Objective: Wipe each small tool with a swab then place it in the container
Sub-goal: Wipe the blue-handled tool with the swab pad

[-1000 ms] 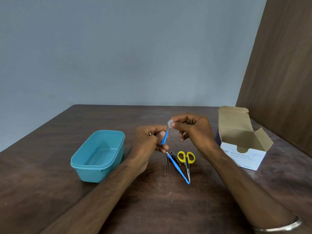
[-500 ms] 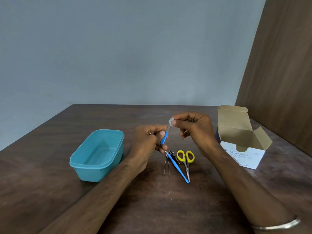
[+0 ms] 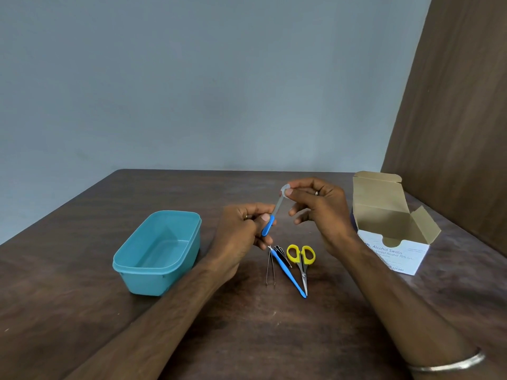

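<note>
Swab [image 3: 285,192] sits pinched in my right hand [image 3: 322,215] at the tool [image 3: 270,222] tip, above the table; my left hand [image 3: 241,231] grips its blue handle. I should wipe the whole shaft, then drop it left into the tub [image 3: 156,266].

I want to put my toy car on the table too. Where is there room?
Bare wood lies behind the blue tub, towards the wall, and along the near edge between the two arms. It is crowded in the middle: the scissors, blue stick and tweezers lie together under the left hand and right hand. The swab box fills the right corner.
</note>
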`<action>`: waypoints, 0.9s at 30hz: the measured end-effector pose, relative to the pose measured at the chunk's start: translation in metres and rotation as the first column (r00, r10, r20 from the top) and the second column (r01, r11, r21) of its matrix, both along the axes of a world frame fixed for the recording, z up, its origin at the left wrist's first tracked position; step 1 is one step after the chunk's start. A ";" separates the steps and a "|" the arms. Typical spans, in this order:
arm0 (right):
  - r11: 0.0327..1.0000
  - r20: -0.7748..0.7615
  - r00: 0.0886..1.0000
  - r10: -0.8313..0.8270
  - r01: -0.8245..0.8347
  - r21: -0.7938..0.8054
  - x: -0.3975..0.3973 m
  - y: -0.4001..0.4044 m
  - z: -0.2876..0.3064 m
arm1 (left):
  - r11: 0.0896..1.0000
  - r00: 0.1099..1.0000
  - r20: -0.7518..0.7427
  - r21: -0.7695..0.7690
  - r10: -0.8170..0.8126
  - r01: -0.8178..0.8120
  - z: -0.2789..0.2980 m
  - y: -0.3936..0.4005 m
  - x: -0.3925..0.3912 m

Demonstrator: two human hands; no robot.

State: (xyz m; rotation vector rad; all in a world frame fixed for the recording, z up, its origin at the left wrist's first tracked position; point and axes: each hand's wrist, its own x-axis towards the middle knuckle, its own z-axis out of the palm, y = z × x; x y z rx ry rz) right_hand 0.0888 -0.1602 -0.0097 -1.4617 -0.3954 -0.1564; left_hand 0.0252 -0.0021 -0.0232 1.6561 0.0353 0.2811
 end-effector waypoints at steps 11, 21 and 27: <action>1.000 -0.011 1.000 0.009 -0.008 0.028 0.000 -0.001 -0.001 | 0.995 0.998 0.055 0.095 0.025 -0.031 0.000 -0.002 0.000; 0.986 -0.159 0.983 0.088 -0.064 0.153 0.000 -0.001 0.000 | 0.974 0.981 0.143 0.163 0.135 -0.158 0.004 -0.003 -0.003; 0.979 -0.179 0.973 0.148 -0.119 0.166 0.000 0.001 -0.001 | 0.961 0.980 0.153 0.225 0.129 -0.162 0.005 -0.004 -0.004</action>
